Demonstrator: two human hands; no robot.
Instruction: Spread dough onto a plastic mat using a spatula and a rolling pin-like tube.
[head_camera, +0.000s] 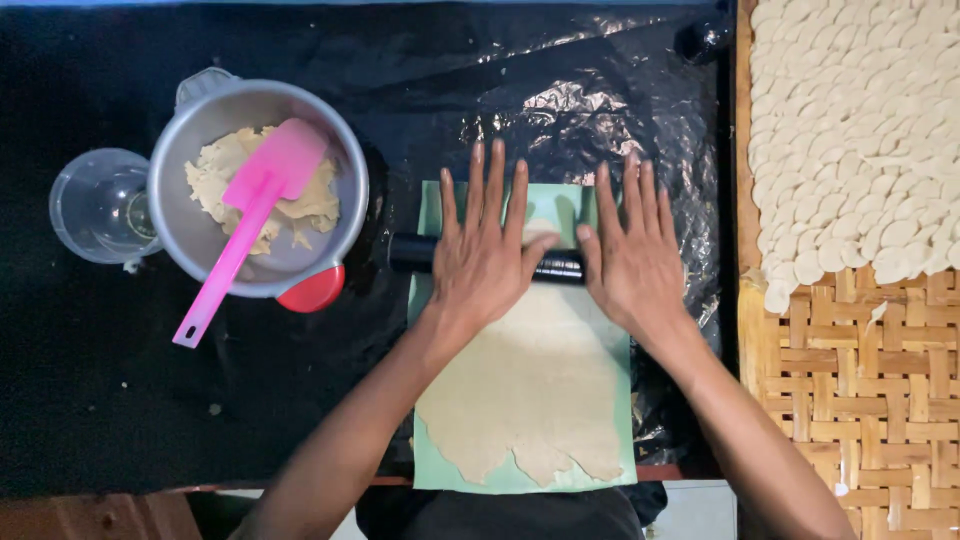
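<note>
Two hands press flat, fingers spread, on a black rolling pin (560, 266): left hand (483, 262), right hand (633, 265). The pin lies across rolled dough (535, 385) on a green mat (620, 470) at the table's (90, 400) near edge. Left of the mat stands a metal bowl (345, 170) with a pink spatula (245, 220); cut dough pieces (850, 130) fill the woven tray (860, 400) at right.

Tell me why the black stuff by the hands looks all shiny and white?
Head view: the crinkled black plastic sheet catches light from above, giving white glare patches near the fingertips. Head view: the left hand and right hand, flat on the black rolling pin, look sharp, not blurred. Head view: the lower left is dark.
</note>
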